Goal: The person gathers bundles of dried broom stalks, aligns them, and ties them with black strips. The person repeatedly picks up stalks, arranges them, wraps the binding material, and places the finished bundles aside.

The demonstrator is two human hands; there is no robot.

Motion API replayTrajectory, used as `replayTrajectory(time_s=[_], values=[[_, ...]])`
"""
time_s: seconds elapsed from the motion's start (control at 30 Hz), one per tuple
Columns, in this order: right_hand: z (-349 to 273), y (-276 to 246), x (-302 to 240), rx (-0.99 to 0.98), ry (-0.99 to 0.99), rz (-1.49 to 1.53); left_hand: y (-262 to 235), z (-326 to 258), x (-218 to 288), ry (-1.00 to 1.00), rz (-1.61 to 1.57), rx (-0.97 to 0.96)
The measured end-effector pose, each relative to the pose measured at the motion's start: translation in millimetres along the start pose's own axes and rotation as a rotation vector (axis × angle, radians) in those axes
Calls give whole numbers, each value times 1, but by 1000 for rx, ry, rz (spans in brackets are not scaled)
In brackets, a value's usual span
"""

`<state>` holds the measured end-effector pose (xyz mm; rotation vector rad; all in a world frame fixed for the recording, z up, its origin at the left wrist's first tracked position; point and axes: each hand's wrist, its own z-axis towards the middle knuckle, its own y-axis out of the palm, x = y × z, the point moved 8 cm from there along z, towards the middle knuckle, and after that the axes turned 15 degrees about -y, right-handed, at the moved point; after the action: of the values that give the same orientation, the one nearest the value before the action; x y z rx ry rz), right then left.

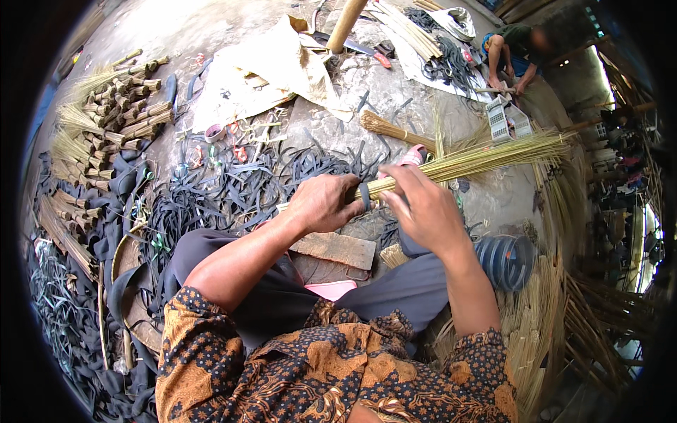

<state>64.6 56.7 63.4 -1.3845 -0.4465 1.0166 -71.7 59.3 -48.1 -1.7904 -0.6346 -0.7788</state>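
the bundle of thin stalks (493, 156) lies across the person's front, above the lap; the left hand (326, 203) is closed around its thick end, and the right hand (425, 211) curls over it with bent fingers, though i cannot tell how firmly. one dark band (364, 197) circles the stalks between the hands, so binding seems partly done; whether it is fastened is unclear. shorter bundles (116, 127) lie piled at left, and loose stalks (525, 317) at right look unbound.
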Motion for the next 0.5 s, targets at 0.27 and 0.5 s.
replayTrajectory(time_s=[0.27, 0.5], values=[[27, 41, 6, -169, -174, -294, 11, -3, -5, 46, 124, 104], [-3, 90, 40, -149, 324, 574, 15, 12, -27, -67, 20, 45]])
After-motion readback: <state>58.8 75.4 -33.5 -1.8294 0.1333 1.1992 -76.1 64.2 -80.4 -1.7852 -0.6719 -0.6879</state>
